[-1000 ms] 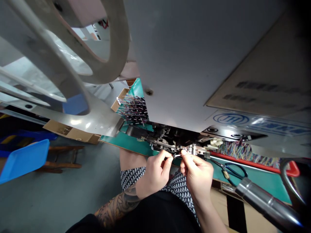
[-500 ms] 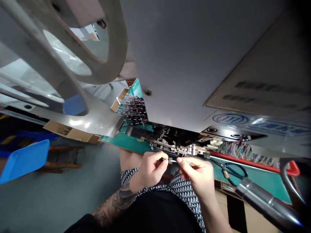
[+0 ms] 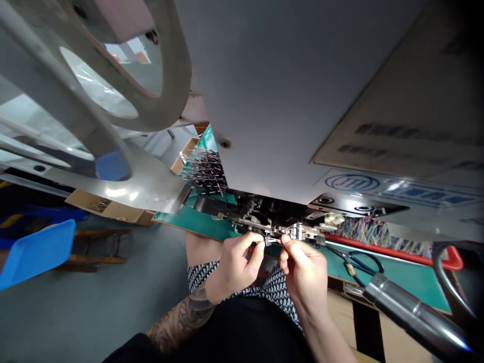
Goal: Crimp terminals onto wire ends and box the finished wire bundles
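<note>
My left hand [image 3: 242,259] pinches a small grey block, apparently a connector [image 3: 269,241], between thumb and forefinger. A short thin wire [image 3: 278,241] runs from it toward my right hand [image 3: 305,267], whose thumb and forefinger are closed on the wire's other side; the fingertips hide its end. Both hands are held just in front of the metal mechanism [image 3: 260,224] of a bench machine, above my lap. Dark-handled scissors [image 3: 365,264] lie right of my right hand on the green work surface [image 3: 416,287].
The large grey machine housing [image 3: 264,111] hangs over the mechanism. A red-edged tray [image 3: 408,254] holds many coloured wires. More wires [image 3: 204,171] are bundled at the back left, near a cardboard box [image 3: 185,156]. A metal tube [image 3: 408,307] juts in at right. A blue stool [image 3: 41,252] stands left.
Both hands have risen slightly toward the mechanism with the connector. My right hand has turned a little more upright. The view has shifted slightly.
</note>
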Motion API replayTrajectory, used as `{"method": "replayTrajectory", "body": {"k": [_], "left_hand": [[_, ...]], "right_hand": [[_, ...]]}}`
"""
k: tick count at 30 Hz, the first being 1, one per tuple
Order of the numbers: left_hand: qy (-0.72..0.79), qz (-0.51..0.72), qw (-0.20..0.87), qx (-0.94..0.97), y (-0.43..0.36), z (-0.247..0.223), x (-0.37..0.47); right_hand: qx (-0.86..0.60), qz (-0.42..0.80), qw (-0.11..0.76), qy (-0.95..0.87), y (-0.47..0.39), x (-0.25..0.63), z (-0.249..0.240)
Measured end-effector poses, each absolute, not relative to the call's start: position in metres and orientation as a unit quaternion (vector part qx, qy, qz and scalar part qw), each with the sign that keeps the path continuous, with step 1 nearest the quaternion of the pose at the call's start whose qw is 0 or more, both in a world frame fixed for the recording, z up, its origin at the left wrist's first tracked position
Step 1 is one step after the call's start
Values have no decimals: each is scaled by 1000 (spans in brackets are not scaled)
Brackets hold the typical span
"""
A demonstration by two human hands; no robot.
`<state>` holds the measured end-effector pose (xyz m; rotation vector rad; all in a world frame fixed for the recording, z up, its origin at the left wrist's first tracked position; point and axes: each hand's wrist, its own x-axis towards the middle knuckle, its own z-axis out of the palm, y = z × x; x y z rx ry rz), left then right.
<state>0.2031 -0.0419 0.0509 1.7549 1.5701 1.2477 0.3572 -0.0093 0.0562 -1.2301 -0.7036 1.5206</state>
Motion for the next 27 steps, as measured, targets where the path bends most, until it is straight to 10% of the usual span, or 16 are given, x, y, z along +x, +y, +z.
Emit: {"method": "replayTrajectory", "body": {"k": [19,27], "left_hand": [[528,397,73,747,-42,50,189],[535,370,260,713,-45,63,183]], "right_hand": [[-552,564,467,-400,-11,365,56],[-487,639,363,-471,-7,381,66]]}}
